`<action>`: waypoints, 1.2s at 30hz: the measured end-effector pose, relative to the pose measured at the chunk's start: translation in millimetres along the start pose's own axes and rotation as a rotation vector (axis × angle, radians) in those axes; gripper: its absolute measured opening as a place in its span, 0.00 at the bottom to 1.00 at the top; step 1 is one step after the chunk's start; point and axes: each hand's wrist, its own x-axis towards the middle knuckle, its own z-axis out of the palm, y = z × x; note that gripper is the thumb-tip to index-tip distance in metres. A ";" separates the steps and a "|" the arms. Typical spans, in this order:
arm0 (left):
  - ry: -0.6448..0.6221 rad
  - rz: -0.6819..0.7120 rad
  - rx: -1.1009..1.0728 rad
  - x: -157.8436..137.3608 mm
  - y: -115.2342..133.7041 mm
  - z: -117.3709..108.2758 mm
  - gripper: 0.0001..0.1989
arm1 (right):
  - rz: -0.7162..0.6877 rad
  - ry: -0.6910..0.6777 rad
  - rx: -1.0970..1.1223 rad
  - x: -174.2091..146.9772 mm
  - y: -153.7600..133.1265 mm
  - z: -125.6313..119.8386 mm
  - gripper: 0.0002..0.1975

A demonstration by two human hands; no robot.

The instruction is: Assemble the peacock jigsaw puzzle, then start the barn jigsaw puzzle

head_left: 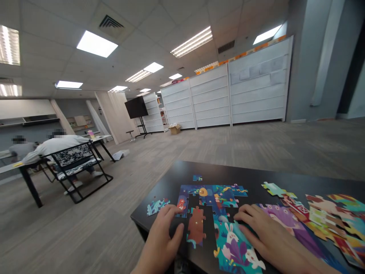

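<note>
A partly joined jigsaw puzzle (218, 205) in dark blue and teal lies on the black table. Its lower part shows white rabbits and purple leaves (235, 245). Beside the left edge of the puzzle rests my left hand (164, 236), thumb and fingers apart, with fingertips by a piece showing a red figure (181, 205). A brown joined section (196, 225) lies just right of that thumb. My right hand (261, 228) is spread low over the right edge of the rabbit part, fingers stretched out and partly hiding it. Neither hand visibly holds anything.
A small blue piece (197, 178) and a teal leafy section (157, 206) lie apart on the black table (171, 175). Farm-scene pieces (322, 217) and a purple section (278, 215) are at right. Beyond are people seated at a white table, a chair (75, 160) and white shelving (211, 95).
</note>
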 end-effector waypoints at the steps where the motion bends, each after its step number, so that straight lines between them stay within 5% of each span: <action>1: -0.004 0.020 0.004 0.3 -4.2 0.7 0.17 | 0.005 -0.004 -0.003 -0.2 0.1 0.0 0.15; 6: -0.168 0.069 0.057 -0.4 -14.5 13.1 0.25 | -0.002 0.008 -0.018 -1.2 3.8 2.8 0.15; 16: -0.295 0.084 0.058 -5.6 9.7 4.3 0.20 | -0.032 0.033 -0.051 0.8 6.1 3.4 0.15; 27: -0.230 0.078 -0.001 -3.6 2.1 9.6 0.19 | -0.085 0.103 -0.135 10.7 19.4 14.2 0.14; 32: -0.105 0.030 -0.030 4.7 -17.9 9.2 0.22 | -0.066 0.088 -0.123 18.9 25.1 16.3 0.16; 36: -0.131 0.034 0.040 14.7 -33.4 15.2 0.26 | -0.034 0.068 -0.096 24.2 27.1 12.3 0.16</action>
